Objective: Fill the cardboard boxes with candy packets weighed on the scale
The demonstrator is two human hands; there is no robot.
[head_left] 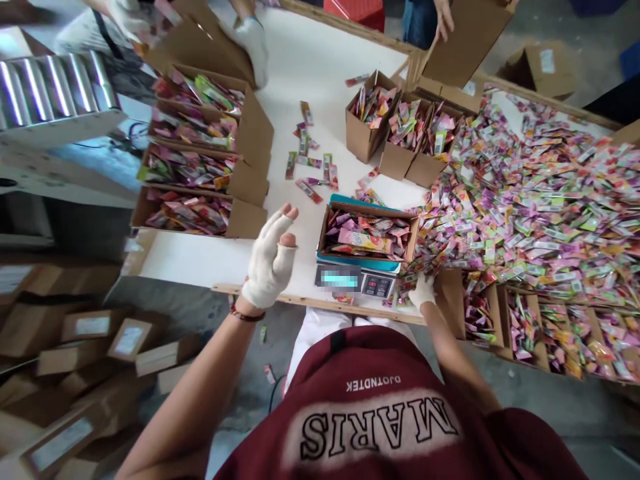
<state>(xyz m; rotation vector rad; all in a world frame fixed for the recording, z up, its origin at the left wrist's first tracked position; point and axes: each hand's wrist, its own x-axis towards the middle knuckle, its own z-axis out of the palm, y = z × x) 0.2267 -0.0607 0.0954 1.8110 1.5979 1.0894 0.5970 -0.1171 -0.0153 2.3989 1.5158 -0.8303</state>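
My left hand [271, 259], in a white glove with bare fingertips, is raised over the table's front edge, left of the scale. Its fingers are stretched out and it holds nothing. My right hand [423, 292], gloved too, reaches down at the front edge among loose sachets [400, 293], just right of the scale's keypad. Its fingertips are hidden there, so I cannot tell whether it grips any. Between my hands stands a digital scale [377, 285] with a blue-green platform. An open cardboard box [414, 241] full of colourful stick sachets [367, 239] rests on it.
A large heap of sachets [540, 187] covers the table's right side. Filled boxes stand at left [250, 220], back [363, 137] and front right [505, 320]. Scattered sachets [309, 160] lie mid-table. Co-workers' hands [255, 50] are at the far side; a roller conveyor [55, 90] is left.
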